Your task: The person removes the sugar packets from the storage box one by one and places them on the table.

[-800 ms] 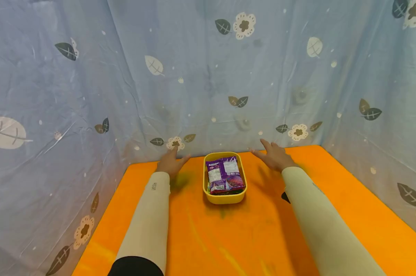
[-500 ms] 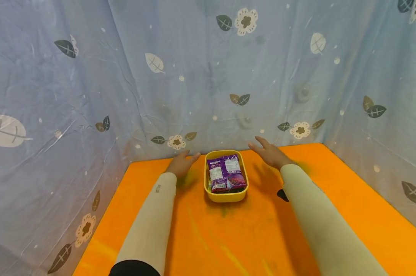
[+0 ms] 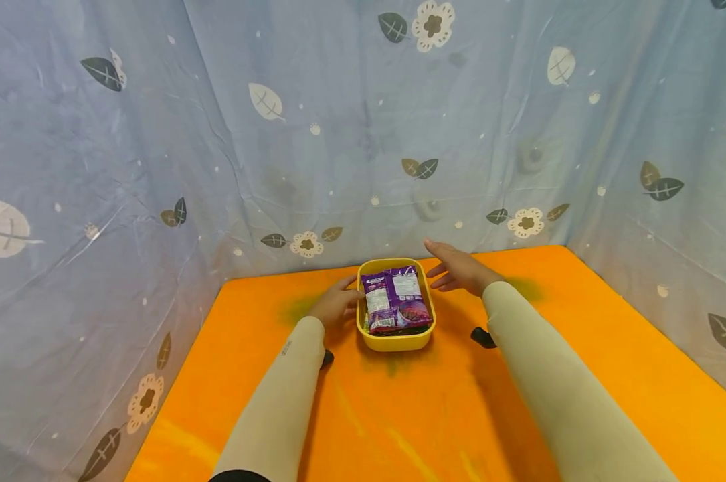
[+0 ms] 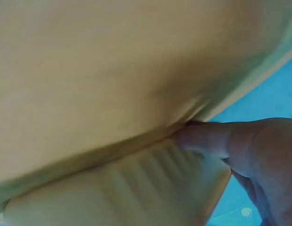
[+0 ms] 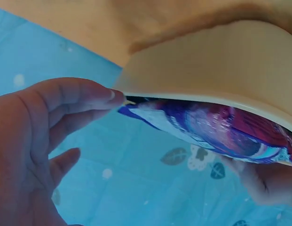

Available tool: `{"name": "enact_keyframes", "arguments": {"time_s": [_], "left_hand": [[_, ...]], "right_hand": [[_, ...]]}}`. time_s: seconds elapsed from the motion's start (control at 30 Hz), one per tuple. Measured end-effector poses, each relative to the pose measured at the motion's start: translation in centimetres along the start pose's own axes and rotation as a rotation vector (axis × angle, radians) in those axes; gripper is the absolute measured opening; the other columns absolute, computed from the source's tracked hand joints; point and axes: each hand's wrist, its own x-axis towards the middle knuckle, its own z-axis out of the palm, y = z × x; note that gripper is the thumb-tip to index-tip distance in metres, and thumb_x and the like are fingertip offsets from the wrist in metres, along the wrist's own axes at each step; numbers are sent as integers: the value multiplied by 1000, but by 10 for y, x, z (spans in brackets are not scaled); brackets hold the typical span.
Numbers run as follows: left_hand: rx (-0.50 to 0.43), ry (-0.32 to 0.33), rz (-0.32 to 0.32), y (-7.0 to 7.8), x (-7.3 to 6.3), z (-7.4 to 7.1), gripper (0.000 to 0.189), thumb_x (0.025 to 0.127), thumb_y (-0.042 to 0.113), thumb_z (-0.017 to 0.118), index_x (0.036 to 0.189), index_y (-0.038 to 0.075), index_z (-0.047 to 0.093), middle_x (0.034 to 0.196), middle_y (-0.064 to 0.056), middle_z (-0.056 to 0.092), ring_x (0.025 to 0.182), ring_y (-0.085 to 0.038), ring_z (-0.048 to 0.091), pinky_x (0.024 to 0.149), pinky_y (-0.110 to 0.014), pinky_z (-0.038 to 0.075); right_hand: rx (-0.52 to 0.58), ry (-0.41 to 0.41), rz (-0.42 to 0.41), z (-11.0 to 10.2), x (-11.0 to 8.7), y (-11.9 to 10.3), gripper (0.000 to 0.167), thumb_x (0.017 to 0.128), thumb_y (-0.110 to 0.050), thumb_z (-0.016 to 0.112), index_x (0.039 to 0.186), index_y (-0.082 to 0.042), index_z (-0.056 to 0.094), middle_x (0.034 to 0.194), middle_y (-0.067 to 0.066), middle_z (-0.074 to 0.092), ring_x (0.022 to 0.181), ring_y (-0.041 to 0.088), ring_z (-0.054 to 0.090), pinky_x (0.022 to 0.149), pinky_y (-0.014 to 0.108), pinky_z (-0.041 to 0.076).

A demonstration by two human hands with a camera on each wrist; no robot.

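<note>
A yellow plastic bin (image 3: pixel 395 343) stands on the orange tabletop near its back edge. Purple foil snack packets (image 3: pixel 397 301) fill it, with other packets partly hidden underneath. At the bin's left side is my left hand (image 3: pixel 334 304), its thumb over the rim and its fingers against the outer wall. The left wrist view shows a finger (image 4: pixel 207 137) at the ribbed wall's lower edge. My right hand (image 3: pixel 461 270) hovers by the bin's back right corner with fairly straight fingers. Its fingertips come very near the rim; contact is hard to tell in the right wrist view.
The orange tabletop (image 3: pixel 266 361) extends in front and to both sides. Behind and beside it hangs a blue curtain (image 3: pixel 338 167) printed with leaves and flowers. Beneath each forearm a small dark piece (image 3: pixel 482 337) shows at the wrist.
My left hand has moved right, from apart to the bin's left side. My right hand has come left toward the right rim, its fingers lowering. The bin stays in place.
</note>
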Motion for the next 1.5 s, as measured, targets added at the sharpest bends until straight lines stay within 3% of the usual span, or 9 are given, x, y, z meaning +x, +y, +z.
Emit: {"name": "enact_keyframes", "arguments": {"time_s": [0.07, 0.13, 0.23, 0.53, 0.73, 0.93, 1.07, 1.3, 1.5], "left_hand": [[-44, -29, -21, -1, 1, 1, 82, 100, 20, 68, 174, 16, 33, 156, -16, 56, 134, -35, 62, 113, -50, 50], [-25, -47, -33, 0, 2, 2, 87, 97, 20, 68, 175, 21, 29, 161, -15, 52, 138, -37, 58, 114, -52, 48], [-29, -65, -43, 2, 3, 2, 88, 97, 21, 69, 175, 24, 28, 164, -15, 48, 143, -37, 55, 114, -54, 47], [-195, -107, -89, 3, 5, 4, 74, 104, 14, 61, 172, 11, 34, 159, -18, 54, 143, -36, 54, 114, -53, 47], [-205, -120, -99, -1, 6, 5, 73, 106, 14, 61, 173, 12, 33, 162, -17, 51, 145, -37, 52, 116, -55, 44], [-195, -114, -110, -4, 9, 5, 69, 106, 15, 62, 171, 13, 38, 162, -15, 51, 145, -36, 51, 116, -55, 44], [-209, -126, -106, -5, 10, 5, 69, 107, 14, 61, 172, 12, 37, 162, -16, 51, 145, -36, 52, 116, -54, 45], [-227, -131, -104, -7, 8, 3, 73, 106, 14, 59, 174, 12, 30, 161, -17, 52, 143, -35, 54, 114, -53, 47], [-231, -143, -102, -10, 9, 1, 74, 106, 13, 57, 174, 13, 28, 162, -16, 51, 143, -34, 54, 114, -52, 48]], "right_hand": [[23, -23, 6, 3, 0, -2, 106, 101, -83, 43, 177, -15, 12, 147, 35, 55, 124, 50, 65, 109, 56, 52], [35, -39, 8, 5, 0, -5, 108, 100, -85, 45, 176, -14, 14, 147, 35, 54, 123, 47, 66, 108, 55, 53], [27, -47, 14, 8, 1, -8, 100, 105, -78, 44, 176, -12, 16, 148, 35, 53, 122, 46, 66, 108, 53, 53], [-45, -58, 36, 17, 7, -10, 107, 100, -83, 48, 173, -9, 22, 151, 31, 52, 127, 42, 62, 109, 51, 53], [-29, -31, -5, 29, 11, -6, 80, 109, -65, 52, 167, -11, 38, 147, 26, 52, 126, 43, 60, 109, 51, 53], [63, -103, -13, 40, 12, -5, 78, 108, -58, 61, 169, -16, 37, 162, 22, 42, 139, 54, 52, 112, 61, 47], [150, -155, 14, 46, 14, 1, 75, 109, -46, 66, 170, -18, 34, 165, 20, 39, 144, 51, 47, 113, 61, 46], [298, -222, 60, 59, 19, 13, 64, 106, -23, 73, 165, -23, 49, 160, 20, 41, 132, 43, 59, 104, 52, 56], [267, -202, 83, 69, 22, 16, 65, 102, -11, 78, 161, -29, 57, 159, 21, 34, 123, 43, 62, 93, 48, 62]]}}
